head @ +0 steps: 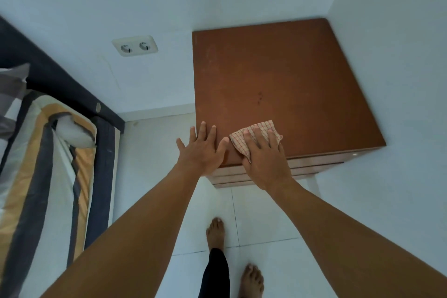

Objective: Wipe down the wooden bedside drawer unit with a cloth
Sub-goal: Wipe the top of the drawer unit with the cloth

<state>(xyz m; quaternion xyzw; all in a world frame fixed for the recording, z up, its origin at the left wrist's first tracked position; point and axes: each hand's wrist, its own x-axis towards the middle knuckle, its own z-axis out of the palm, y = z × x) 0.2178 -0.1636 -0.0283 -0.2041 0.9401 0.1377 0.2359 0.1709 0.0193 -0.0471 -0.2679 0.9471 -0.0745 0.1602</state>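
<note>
The wooden bedside drawer unit [285,80] stands in the room's corner, its brown top facing me and its drawer fronts visible below the near edge. A checked red-and-white cloth [258,127] lies on the top near the front left corner. My right hand [262,157] presses flat on the cloth, fingers spread over it. My left hand [202,150] rests open on the unit's front left corner, fingers apart, beside the cloth and holding nothing.
A bed with a striped cover [48,164] and dark frame [60,84] runs along the left. A double wall socket [134,45] sits on the wall left of the unit. My bare feet [215,234] stand on the white tiled floor [261,220].
</note>
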